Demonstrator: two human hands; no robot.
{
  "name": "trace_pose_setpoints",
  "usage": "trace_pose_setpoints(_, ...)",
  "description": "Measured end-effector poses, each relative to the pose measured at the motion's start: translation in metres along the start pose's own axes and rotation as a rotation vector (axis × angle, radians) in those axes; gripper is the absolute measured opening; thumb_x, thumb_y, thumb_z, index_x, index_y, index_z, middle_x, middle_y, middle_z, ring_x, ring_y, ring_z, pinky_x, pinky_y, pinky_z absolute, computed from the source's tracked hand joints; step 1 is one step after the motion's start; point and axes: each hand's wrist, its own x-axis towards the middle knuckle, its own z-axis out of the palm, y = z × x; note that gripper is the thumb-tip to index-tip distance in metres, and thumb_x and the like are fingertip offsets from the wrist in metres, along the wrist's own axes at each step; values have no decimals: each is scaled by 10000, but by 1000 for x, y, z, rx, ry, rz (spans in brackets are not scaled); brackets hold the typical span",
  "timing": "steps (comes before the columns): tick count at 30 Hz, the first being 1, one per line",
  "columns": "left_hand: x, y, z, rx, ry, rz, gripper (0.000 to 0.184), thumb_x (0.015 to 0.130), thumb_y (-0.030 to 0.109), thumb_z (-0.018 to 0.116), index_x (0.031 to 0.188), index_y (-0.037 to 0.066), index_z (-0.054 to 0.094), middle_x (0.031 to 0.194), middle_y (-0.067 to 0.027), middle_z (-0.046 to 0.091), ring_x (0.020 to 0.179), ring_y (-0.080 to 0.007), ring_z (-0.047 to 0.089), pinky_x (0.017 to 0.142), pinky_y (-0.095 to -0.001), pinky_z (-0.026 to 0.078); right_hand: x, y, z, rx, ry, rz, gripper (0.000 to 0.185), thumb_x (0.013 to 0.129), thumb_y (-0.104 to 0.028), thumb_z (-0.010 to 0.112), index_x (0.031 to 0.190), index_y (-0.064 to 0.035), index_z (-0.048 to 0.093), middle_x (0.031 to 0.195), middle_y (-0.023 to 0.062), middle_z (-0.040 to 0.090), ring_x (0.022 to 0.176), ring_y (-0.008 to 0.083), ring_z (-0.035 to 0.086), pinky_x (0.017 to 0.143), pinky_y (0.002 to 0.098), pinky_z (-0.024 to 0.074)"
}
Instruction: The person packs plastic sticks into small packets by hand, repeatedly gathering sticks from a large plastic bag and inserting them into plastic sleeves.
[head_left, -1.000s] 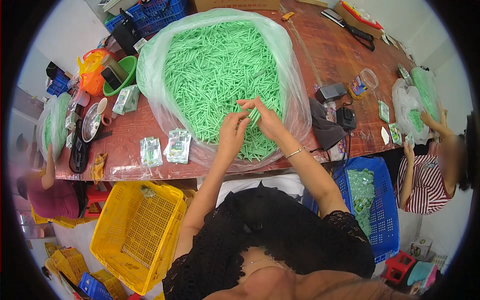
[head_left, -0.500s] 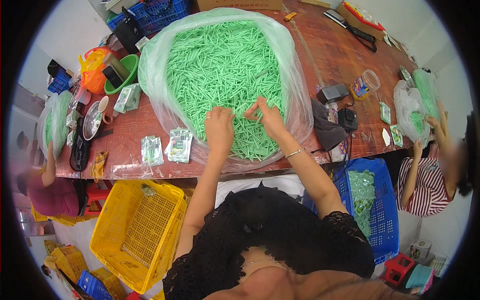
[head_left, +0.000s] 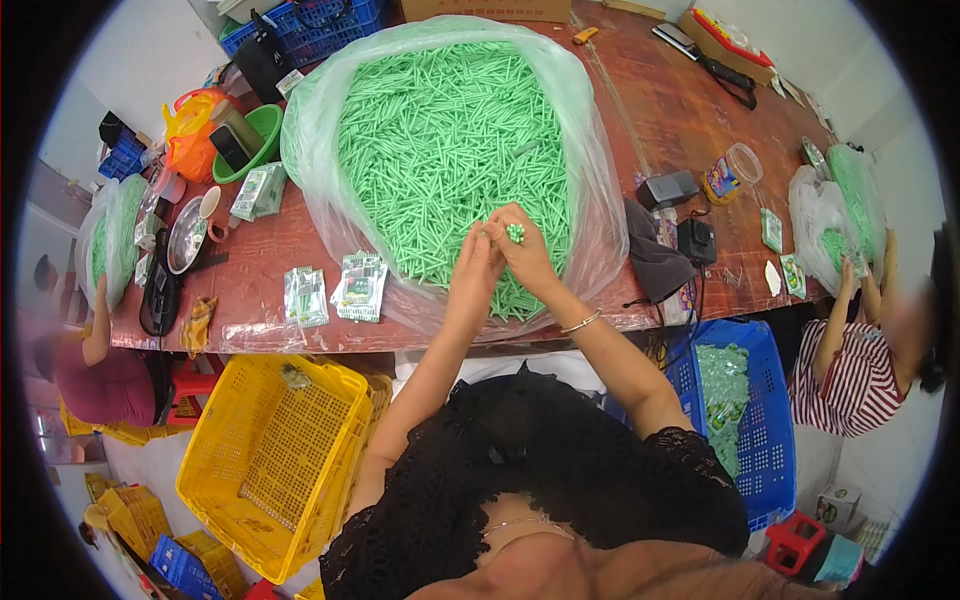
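Note:
A large clear plastic bag (head_left: 305,190) lies open on the table, filled with thin green sticks (head_left: 440,130). Above its near side my hands meet. My right hand (head_left: 522,255) is closed round a small bundle of green sticks (head_left: 516,233), whose ends poke out by the fingers. My left hand (head_left: 478,268) touches the right one at the fingertips, its fingers pressed together; what they hold, if anything, is hidden. Left of the bag's near edge lie small printed packets (head_left: 358,286).
Below the red table (head_left: 250,335) stand a yellow crate (head_left: 270,450) and a blue crate (head_left: 765,430) holding green packets. A black device (head_left: 697,240), a plastic jar (head_left: 732,172) and a green basin (head_left: 262,140) are on the table. Co-workers sit at both sides.
My hands have come together from apart on the heap, and a bundle of green sticks now shows in my right hand. The co-worker at right has moved their hands at a bag.

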Motion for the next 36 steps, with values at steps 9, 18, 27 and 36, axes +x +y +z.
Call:
trace_pose_setpoints(9, -15, 24, 4, 1565, -156, 764, 531, 979, 120, 527, 1478, 31, 368, 1511, -184, 390, 1409, -355, 353, 1158, -433, 266, -18, 17, -1, -1, -81, 203, 260, 973, -261, 597, 918, -14, 654, 749, 77, 645, 663, 191, 575, 647, 315, 468)
trace_pose_setpoints(18, 2, 12, -26, 1244, 22, 631, 101, 916, 83, 639, 966, 4, 677, 841, -105, 611, 782, -254, 593, 699, -345, 460, -9, -4, -11, 591, -277, 439, 580, 1033, -547, 363, 1185, -67, 651, 1479, 119, 456, 1383, 250, 337, 1145, 470, 194)
trace_pose_setpoints(27, 9, 13, -26, 1257, 125, 636, 125, 911, 129, 628, 915, 14, 676, 895, -112, 634, 850, -320, 595, 724, -403, 475, -8, -8, -15, 518, -182, 528, 593, 1036, -527, 384, 1183, -15, 646, 1178, 115, 647, 1142, 221, 563, 992, 407, 421)
trace_pose_setpoints(36, -16, 44, -42, 1501, 202, 725, 223, 934, 134, 620, 1128, 26, 647, 1055, -178, 611, 969, -350, 582, 835, -410, 463, -11, 4, -13, 316, -66, 410, 423, 1041, -376, 497, 866, -5, 605, 761, 73, 613, 691, 143, 589, 687, 299, 526)
